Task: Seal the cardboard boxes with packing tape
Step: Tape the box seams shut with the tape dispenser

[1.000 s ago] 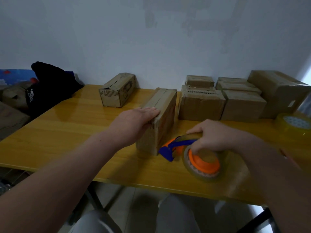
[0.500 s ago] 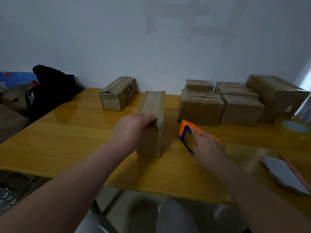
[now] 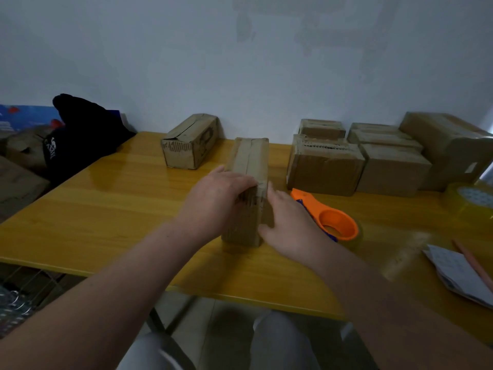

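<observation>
"Two hands meet on one cardboard box (image 3: 250, 161) at the middle of the table (image 3: 106, 209). We see the left hand (image 3: 216, 201) gripping it, fingers curled over its near top edge, and the right hand (image 3: 290, 225) laid flat against its right side, fingers straight."

"And the tape dispenser (image 3: 328, 220)?"

"It lies on the table at three o'clock of the box, just beside the right hand, with nobody holding it (orange body, a blue part, the roll on it). A second back we had it in the right hand at the box's near end, and half a second back that hand was putting it down. Now the hand has crossed to the box, which has been turned so its long top runs toward twelve."

"So which step do we call it?"

"We judge it the pressing-down of a strip just laid. A pale band seems to run along the top, though the light is too dim for us to swear it is tape. Next, we reckon, the box is either turned onto another face or sent toward the stacked boxes (image 3: 325, 169) at two o'clock. Either way both hands must lift it clear of the dispenser. The lone box (image 3: 189, 145) at eleven o'clock shows a gaping seam and may follow."
</observation>
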A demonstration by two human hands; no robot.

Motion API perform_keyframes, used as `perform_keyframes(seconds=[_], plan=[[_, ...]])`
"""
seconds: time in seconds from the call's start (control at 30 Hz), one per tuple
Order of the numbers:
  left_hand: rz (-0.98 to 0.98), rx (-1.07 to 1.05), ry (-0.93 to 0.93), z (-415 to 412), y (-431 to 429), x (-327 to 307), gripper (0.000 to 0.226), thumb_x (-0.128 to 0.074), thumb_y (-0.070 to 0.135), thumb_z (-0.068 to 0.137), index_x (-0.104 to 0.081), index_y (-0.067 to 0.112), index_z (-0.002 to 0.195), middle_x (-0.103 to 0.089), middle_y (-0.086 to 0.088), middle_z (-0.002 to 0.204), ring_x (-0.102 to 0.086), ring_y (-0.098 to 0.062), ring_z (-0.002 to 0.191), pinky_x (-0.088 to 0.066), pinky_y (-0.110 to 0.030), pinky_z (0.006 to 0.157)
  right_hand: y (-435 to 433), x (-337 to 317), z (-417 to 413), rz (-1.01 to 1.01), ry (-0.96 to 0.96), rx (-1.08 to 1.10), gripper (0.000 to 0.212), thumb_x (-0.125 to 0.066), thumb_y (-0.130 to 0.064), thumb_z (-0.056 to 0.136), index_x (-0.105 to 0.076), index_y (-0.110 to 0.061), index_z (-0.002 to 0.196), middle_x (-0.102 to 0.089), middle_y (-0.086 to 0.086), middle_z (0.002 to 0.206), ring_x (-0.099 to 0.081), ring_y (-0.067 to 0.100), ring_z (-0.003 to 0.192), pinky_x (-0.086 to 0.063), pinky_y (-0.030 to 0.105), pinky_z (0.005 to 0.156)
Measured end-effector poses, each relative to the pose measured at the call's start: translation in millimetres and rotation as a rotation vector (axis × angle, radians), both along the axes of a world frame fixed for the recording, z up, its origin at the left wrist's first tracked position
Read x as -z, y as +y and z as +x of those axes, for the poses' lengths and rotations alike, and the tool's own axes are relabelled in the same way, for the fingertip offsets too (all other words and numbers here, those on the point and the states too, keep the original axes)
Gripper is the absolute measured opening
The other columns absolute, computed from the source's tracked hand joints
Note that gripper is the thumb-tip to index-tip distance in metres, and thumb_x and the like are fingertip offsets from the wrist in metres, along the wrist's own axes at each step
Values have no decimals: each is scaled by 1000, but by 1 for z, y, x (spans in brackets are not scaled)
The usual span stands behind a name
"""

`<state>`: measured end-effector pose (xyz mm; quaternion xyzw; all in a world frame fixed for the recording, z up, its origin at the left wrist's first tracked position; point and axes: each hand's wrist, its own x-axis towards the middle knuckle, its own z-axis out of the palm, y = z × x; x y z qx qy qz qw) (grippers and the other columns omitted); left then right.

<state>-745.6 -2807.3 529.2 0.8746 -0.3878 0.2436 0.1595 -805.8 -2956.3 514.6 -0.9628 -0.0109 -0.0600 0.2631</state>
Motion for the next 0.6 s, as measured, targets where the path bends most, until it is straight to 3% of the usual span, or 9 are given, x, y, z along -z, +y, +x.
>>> perform_keyframes(seconds=[0.1,0.17,0.27,0.3,0.37,0.43,0.53,0.6], plan=[[26,3,7,-2,2,-5,41,-72,7,76,-66,19,115,-69,-1,108,-64,-21,100,-40,-34,96,-1,6,-3,-92,-9,-25,69,-59,-15,91,-25,-15,150,-44,2,141,-42,20,129,-39,33,106],[33,-1,43,-4,1,-8,41,-67,11,81,-63,23,119,-67,2,112,-61,-19,102,-48,-32,84,-7,4,-3,-177,-55,20,52,-56,-14,91,-43,-20,141,-55,3,132,-54,21,117,-50,34,94],[33,-1,69,-4,1,-11,38,-64,13,85,-61,25,121,-64,3,117,-59,-17,106,-50,-34,85,-21,-7,3,-148,-247,160,48,-58,-17,92,-47,-26,138,-55,-1,134,-58,8,98,-45,11,67],[26,0,68,-3,0,-12,34,-63,14,87,-63,24,120,-65,2,115,-60,-18,105,-51,-34,85,-25,-12,6,-103,-295,159,50,-61,-17,91,-48,-29,137,-55,-3,135,-57,6,93,-42,9,65],[0,-26,63,-1,-1,-19,26,-59,15,90,-66,21,114,-67,1,109,-61,-18,100,-51,-31,82,-30,-23,12,11,-294,88,51,-64,-17,89,-50,-33,136,-53,-6,138,-57,10,109,-49,20,87],[-33,-74,70,4,-1,-30,23,-57,15,91,-68,21,110,-68,2,105,-62,-16,96,-51,-29,81,-31,-35,15,96,-223,12,50,-66,-20,88,-52,-36,133,-50,-10,140,-47,11,126,-37,30,106],[-148,-93,132,12,1,-55,19,-60,15,90,-73,20,103,-70,5,101,-59,-7,89,-42,-19,77,-34,-52,21,159,-223,-66,47,-69,-28,85,-55,-39,128,-52,-14,137,-45,5,126,-30,23,102],[-215,-87,202,16,5,-74,15,-63,14,87,-74,20,95,-68,10,89,-56,-1,82,-37,-13,74,-33,-64,24,228,-232,-99,43,-71,-32,83,-59,-42,123,-56,-21,125,-47,-1,119,-31,12,92]])
